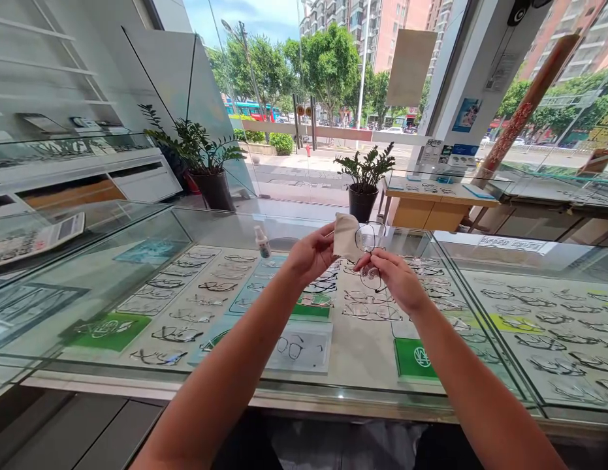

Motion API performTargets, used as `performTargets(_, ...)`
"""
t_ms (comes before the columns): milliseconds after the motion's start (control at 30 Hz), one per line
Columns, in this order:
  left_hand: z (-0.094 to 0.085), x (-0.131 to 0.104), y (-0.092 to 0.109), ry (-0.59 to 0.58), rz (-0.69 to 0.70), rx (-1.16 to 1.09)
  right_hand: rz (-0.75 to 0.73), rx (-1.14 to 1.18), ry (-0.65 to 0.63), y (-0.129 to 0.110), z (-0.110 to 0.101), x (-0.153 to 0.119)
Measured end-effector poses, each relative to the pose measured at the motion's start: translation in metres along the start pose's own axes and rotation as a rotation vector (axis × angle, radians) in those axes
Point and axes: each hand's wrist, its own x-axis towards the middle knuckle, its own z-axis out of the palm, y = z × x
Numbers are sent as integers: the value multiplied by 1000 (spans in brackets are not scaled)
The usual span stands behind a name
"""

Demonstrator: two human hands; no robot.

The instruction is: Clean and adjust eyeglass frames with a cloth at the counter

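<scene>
Both my hands are raised over a glass display case. My left hand pinches a beige cleaning cloth, which hangs upright at its fingertips. Thin dark-rimmed eyeglasses are in my right hand, its fingers closed around the middle of the frame. The glasses are turned on end, one round lens above the fingers and the other below. The cloth's right edge meets the upper lens; whether it presses on the glass I cannot tell.
A small spray bottle stands on the case, left of my hands. Under the glass lie rows of eyeglass frames and green cards. Potted plants stand beyond the case, before a glass door. Another display case adjoins at right.
</scene>
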Motion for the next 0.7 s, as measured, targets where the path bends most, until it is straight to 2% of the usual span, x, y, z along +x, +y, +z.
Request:
performTargets(333, 2, -8, -5, -4, -17, 121, 15, -8, -38, 1, 4, -1)
performTargets(467, 6, -9, -14, 7, 48, 134, 16, 6, -56, 2, 5, -1)
performTargets(700, 19, -13, -28, -48, 132, 177, -8, 26, -95, 4, 7, -1)
